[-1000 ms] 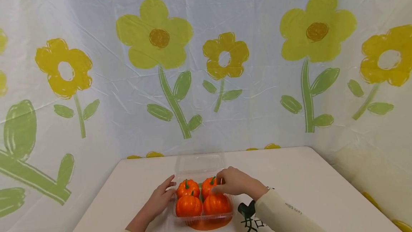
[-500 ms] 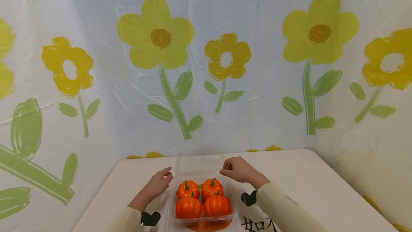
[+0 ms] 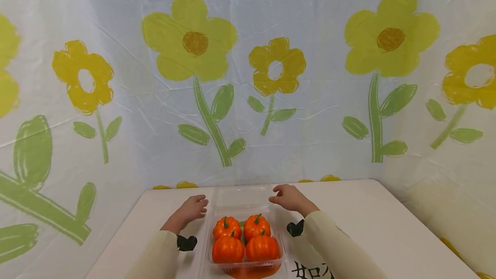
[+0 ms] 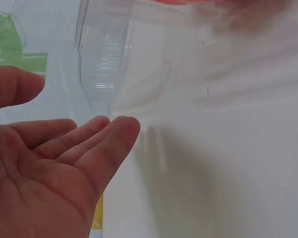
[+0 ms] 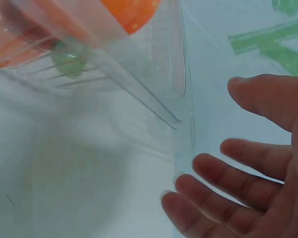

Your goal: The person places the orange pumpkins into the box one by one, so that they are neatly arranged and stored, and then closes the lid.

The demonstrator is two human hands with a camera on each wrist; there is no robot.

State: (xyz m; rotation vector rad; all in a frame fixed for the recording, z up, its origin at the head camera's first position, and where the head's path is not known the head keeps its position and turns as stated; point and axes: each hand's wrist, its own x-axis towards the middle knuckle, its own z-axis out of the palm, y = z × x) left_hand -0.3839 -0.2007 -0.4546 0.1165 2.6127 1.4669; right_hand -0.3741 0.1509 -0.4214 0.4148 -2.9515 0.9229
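In the head view, several small orange pumpkins point(image 3: 227, 249) with green stems sit in a clear plastic container point(image 3: 248, 264), grouped two by two. Its clear lid point(image 3: 243, 196) is folded back behind it. To the left of the lid is my left hand point(image 3: 190, 211), fingers loosely extended and holding nothing. My right hand point(image 3: 291, 198) is just off the lid's right edge, also holding nothing. Both wrist views show relaxed, spread fingers close to the clear plastic; whether any fingertip touches it I cannot tell.
The container stands on a pale table point(image 3: 348, 218) with dark printed characters point(image 3: 310, 269) at its right. A flower-printed cloth point(image 3: 317, 150) hangs behind and on both sides. Black heart-shaped pieces point(image 3: 187, 243) show by both cuffs.
My right hand has left the back right pumpkin and moved back to the lid's right side. My left hand has moved from the container's left wall back toward the lid.
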